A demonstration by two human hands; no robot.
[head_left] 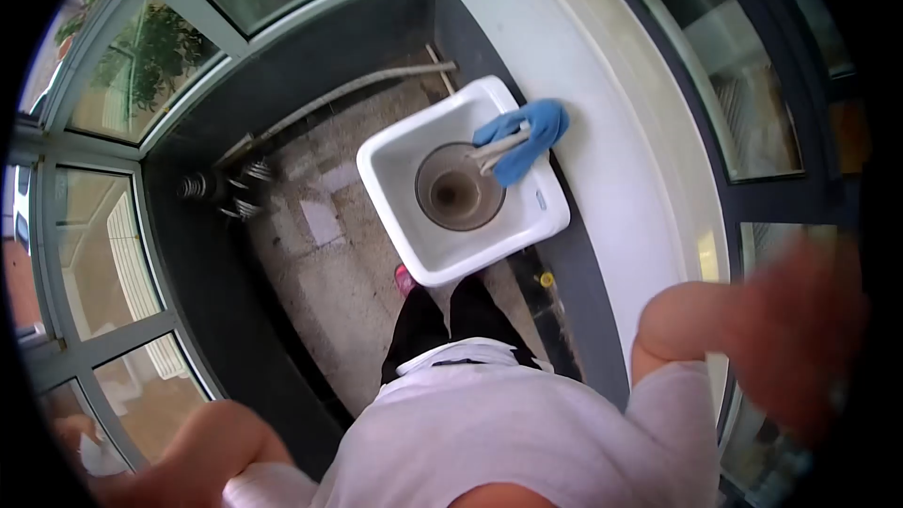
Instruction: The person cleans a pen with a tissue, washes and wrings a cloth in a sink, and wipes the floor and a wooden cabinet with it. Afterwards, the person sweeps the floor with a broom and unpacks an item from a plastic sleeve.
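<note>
Blue cloth [536, 136] on white sink [404, 165]; rim mark [541, 199] unreadable; right hand [800, 329] blurred.

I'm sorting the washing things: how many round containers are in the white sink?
1: a see-through round container inside the white sink, with the blue bundle at its upper right in the picture. Anything underneath that bundle would be hidden.

There is one sink [381, 198]; one bowl [491, 198]; one blue cloth [544, 122]; one yellow cap [546, 279]; also two arms [682, 320] and two legs [415, 327].
</note>
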